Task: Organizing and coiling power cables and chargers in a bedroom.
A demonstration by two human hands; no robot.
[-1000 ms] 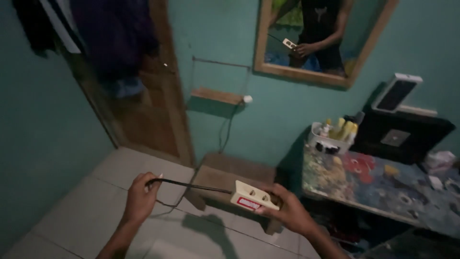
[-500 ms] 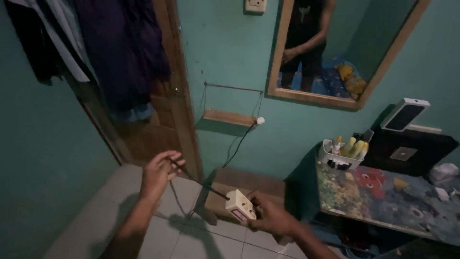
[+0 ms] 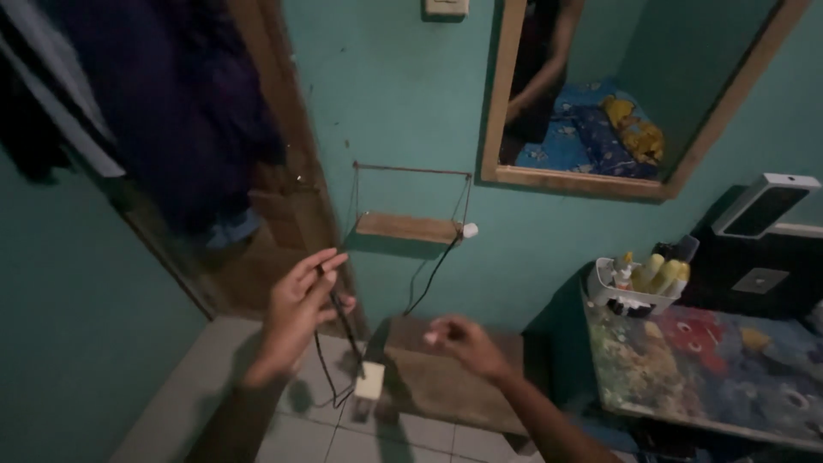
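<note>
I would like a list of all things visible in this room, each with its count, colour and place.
power strip: one, cream, hanging on its cord above the floor
cord: one, black, running down from the left hand
wall shelf: one, wooden, on the teal wall
mirror: one, wooden frame, upper right
low bench: one, brown, against the wall
table: one, colourful cover, right
basket of bottles: one, white, on the table
clothes: dark, hanging at left
left hand: pinches the cord
right hand: holds nothing

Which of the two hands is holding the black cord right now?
The left hand. It pinches the black cord, and the cream socket block hangs below it. The right hand is empty, with nothing between its fingers.
</note>
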